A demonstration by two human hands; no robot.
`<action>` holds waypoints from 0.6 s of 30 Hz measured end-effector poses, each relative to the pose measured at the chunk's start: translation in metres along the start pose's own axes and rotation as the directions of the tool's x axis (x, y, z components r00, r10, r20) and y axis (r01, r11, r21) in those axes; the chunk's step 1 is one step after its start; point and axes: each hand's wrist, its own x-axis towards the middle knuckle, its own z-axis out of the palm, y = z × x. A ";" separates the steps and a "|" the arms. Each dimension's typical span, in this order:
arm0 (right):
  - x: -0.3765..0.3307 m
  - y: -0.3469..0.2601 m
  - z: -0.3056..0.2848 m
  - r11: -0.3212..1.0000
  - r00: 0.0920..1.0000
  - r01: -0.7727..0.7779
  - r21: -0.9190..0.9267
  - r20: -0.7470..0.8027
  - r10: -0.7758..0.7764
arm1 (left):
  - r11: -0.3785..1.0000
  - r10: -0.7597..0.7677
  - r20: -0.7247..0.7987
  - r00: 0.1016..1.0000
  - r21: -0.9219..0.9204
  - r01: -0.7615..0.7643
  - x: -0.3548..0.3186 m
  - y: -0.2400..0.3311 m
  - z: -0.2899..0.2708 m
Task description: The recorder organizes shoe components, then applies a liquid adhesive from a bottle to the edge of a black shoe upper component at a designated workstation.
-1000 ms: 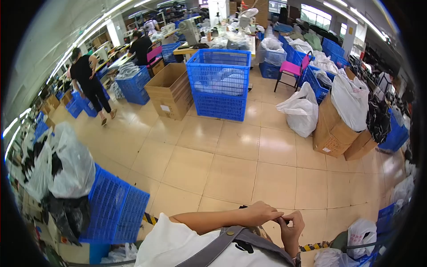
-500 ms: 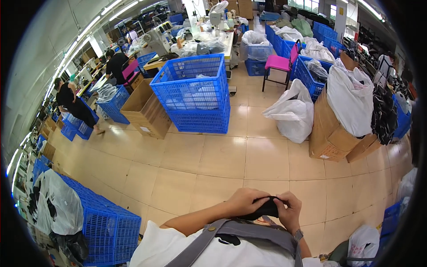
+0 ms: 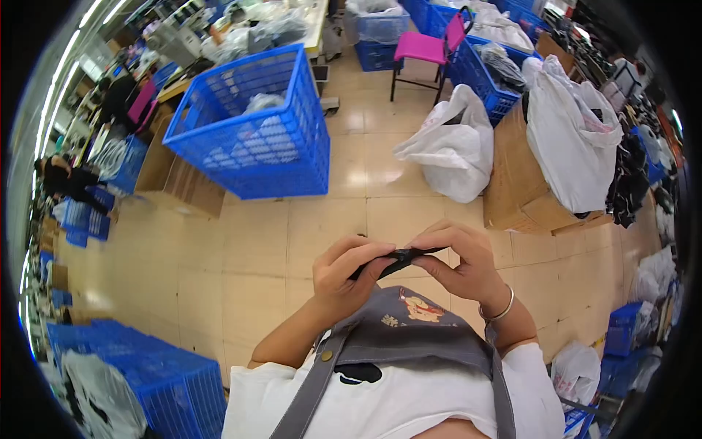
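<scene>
The black item [image 3: 395, 260] held between both hands is small and partly covered by fingers; its kind cannot be told. It sits in front of the chest, just above the grey apron bib [image 3: 409, 333]. The left hand [image 3: 347, 274] is curled, thumb and fingers pinching the item's left end. The right hand [image 3: 461, 260] is likewise closed, fingertips pinching the right end; a bangle [image 3: 501, 311] circles that wrist. The palms and the undersides of both hands are out of sight.

Apron straps and white shirt [image 3: 395, 402] are cut by the lower edge. The picture rim is black, and things near it are bent and blurred: the dark goods at the right edge cannot be made out.

Ahead lies an open stretch of tiled floor [image 3: 241, 263]. It is bounded by a large blue crate [image 3: 256, 139] and a flat carton [image 3: 172, 183] at upper left, a white bag [image 3: 453, 146] and a brown box [image 3: 519, 183] with a second bag [image 3: 574, 139] at right. A pink chair [image 3: 431, 47] stands beyond. A blue basket [image 3: 146, 380] holding bagged goods sits at lower left. A person in black [image 3: 66, 179] works far left, well apart.
</scene>
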 end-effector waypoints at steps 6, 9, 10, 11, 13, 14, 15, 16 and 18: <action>0.102 0.024 -0.019 0.840 0.929 0.354 -0.412 0.048 -0.368 | 0.938 0.335 0.004 0.942 -0.098 -0.333 0.128 -0.054 -0.011; 0.138 0.042 -0.026 0.786 0.910 0.369 -0.497 0.023 -0.413 | 0.896 0.427 0.050 0.903 -0.161 -0.415 0.176 -0.077 -0.016; 0.150 0.050 -0.029 0.764 0.911 0.355 -0.539 0.016 -0.412 | 0.895 0.425 0.075 0.902 -0.180 -0.407 0.192 -0.084 -0.016; 0.161 0.057 -0.031 0.771 0.916 0.337 -0.540 0.001 -0.400 | 0.896 0.422 0.099 0.901 -0.197 -0.398 0.206 -0.092 -0.016; 0.182 0.073 -0.036 0.756 0.908 0.358 -0.547 0.014 -0.420 | 0.884 0.453 0.101 0.886 -0.175 -0.433 0.228 -0.111 -0.016; 0.193 0.083 -0.039 0.763 0.912 0.347 -0.546 0.005 -0.411 | 0.866 0.493 0.088 0.866 -0.144 -0.479 0.239 -0.120 -0.015; 0.205 0.093 -0.041 0.764 0.905 0.364 -0.533 0.009 -0.425 | 0.871 0.485 0.096 0.870 -0.144 -0.470 0.250 -0.130 -0.015; 0.217 0.104 -0.045 0.764 0.897 0.387 -0.517 0.018 -0.442 | 0.845 0.530 0.078 0.845 -0.132 -0.518 0.262 -0.139 -0.014; 0.239 0.128 -0.051 0.783 0.892 0.404 -0.473 0.013 -0.453 | 0.822 0.567 0.058 0.822 -0.104 -0.560 0.284 -0.155 -0.014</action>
